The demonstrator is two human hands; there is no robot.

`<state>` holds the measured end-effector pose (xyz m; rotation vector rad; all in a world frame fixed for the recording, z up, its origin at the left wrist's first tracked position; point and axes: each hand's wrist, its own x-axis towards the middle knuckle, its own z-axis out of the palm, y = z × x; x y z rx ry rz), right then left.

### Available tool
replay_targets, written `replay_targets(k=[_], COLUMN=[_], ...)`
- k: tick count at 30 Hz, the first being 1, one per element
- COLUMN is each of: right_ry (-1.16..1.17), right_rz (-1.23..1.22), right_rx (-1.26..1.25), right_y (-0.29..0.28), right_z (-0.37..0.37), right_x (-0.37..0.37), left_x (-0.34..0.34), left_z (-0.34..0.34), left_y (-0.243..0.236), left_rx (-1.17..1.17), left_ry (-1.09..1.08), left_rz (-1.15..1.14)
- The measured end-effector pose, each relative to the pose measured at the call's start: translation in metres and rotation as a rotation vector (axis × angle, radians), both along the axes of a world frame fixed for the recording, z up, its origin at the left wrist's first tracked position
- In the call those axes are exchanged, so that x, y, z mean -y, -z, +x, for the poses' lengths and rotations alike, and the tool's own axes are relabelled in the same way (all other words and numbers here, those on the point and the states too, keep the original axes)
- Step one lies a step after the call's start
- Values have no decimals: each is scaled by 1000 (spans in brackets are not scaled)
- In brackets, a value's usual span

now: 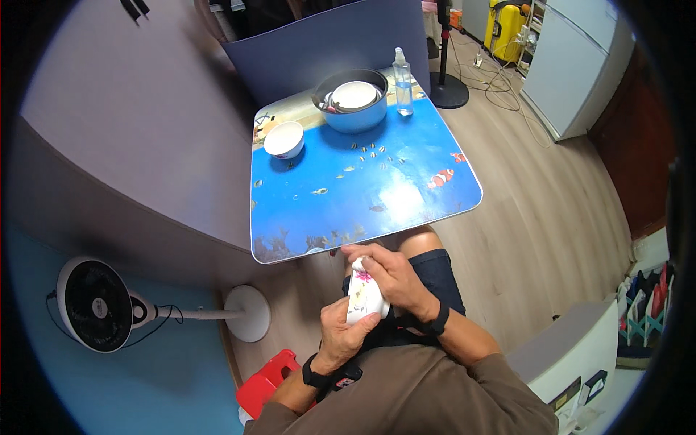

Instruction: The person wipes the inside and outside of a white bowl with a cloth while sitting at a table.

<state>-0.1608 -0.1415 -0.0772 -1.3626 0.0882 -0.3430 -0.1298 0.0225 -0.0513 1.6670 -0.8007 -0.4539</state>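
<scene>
Over my lap, just off the table's near edge, a white bowl (365,295) with pink and yellow flowers is tipped on its side. My left hand (346,335) grips it from below, thumb along its lower side. Bent over its upper side, my right hand (395,278) has its fingers closed at the rim. A bit of white shows by those fingers; whether it is cloth or part of the bowl I cannot tell. Another white bowl (283,139) stands on the left of the blue sea-print table (333,196). Behind it, a blue pot (353,121) holds several stacked bowls.
A clear spray bottle (403,87) stands right of the pot. A white fan (101,304) is at the left, with a red stool (267,384) by my left arm. A black stand's round base (449,91) and loose cables lie beyond the table, near a white fridge (573,69).
</scene>
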Motion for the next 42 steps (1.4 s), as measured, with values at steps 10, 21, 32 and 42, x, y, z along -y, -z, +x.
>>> replay_targets(k=[10, 21, 32, 42], right_ry=[54, 114, -208, 0], right_rz=[-194, -577, 332, 547], right_rx=[64, 345, 52, 83], right_y=[-3, -23, 14, 36], right_z=[4, -19, 14, 0], right_x=[4, -16, 7, 2], left_x=[-1, 0, -5, 0], left_z=[3, 18, 4, 6], left_y=[2, 0, -5, 4], left_rx=[-96, 77, -132, -309], left_ry=[8, -27, -30, 73], left_rz=[-24, -61, -110, -146])
